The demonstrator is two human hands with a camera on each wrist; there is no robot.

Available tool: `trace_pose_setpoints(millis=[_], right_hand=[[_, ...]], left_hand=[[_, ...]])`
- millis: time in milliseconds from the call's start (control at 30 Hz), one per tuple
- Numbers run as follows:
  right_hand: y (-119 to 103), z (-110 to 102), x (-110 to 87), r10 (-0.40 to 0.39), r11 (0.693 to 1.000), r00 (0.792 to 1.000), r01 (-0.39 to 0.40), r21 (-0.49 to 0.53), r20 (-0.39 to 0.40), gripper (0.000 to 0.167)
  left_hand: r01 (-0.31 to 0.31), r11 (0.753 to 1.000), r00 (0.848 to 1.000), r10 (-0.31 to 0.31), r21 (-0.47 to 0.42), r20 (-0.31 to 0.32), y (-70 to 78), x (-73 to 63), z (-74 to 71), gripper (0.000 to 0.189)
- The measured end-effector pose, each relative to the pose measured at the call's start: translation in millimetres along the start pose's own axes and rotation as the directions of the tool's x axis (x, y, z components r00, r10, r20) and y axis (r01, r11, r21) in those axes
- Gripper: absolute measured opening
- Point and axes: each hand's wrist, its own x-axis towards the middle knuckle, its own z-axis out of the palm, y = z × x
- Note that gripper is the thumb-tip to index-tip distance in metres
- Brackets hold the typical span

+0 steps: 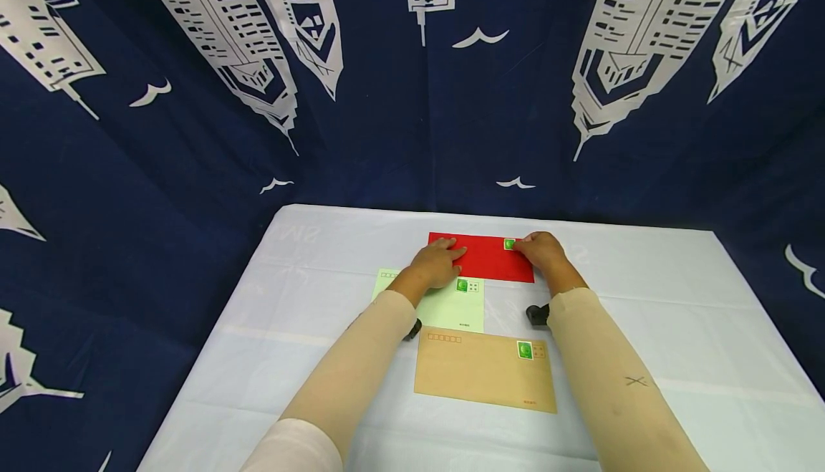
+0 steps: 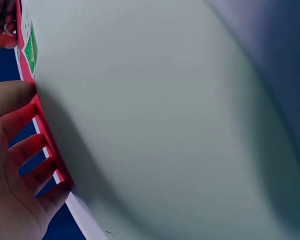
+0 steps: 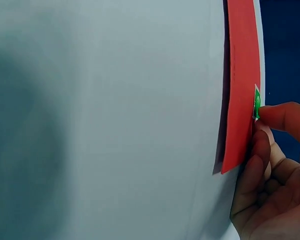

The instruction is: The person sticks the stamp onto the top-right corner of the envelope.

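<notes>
A red envelope (image 1: 493,261) lies toward the far side of the table. My left hand (image 1: 435,264) rests on its left part with fingers spread, pressing it down; the left wrist view shows the fingertips (image 2: 49,141) along the red paper. At the envelope's upper right corner, my right hand (image 1: 543,251) pinches a small green postage stamp (image 1: 509,244) by its edge. In the right wrist view, that stamp (image 3: 256,103) is against the red surface, with the thumb and a finger at its side and the other fingers curled.
Nearer lies a pale green envelope (image 1: 451,307) with a green stamp (image 1: 462,286), partly covered by the left arm. Closest is a brown envelope (image 1: 477,372), also bearing a stamp (image 1: 525,350). A white cloth (image 1: 290,300) covers the table; a dark blue patterned curtain (image 1: 387,142) hangs behind.
</notes>
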Motion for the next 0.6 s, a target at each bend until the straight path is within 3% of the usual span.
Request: trace_pose_setpoints(millis=[433, 600], right_hand=[[4.0, -2.9, 6.9, 0.044, 0.984, 0.998, -0.049, 0.174, 0.036, 0.026], [5.6, -3.1, 9.5, 0.011, 0.974, 0.999, -0.019, 0.226, 0.039, 0.022]], left_hand=[[0.002, 1.000, 1.000, -0.002, -0.001, 0.008, 3.4, -1.7, -3.6, 0.056], [0.003, 1.000, 1.000, -0.003, -0.019, -0.008, 0.8, 0.7, -0.9, 0.055]])
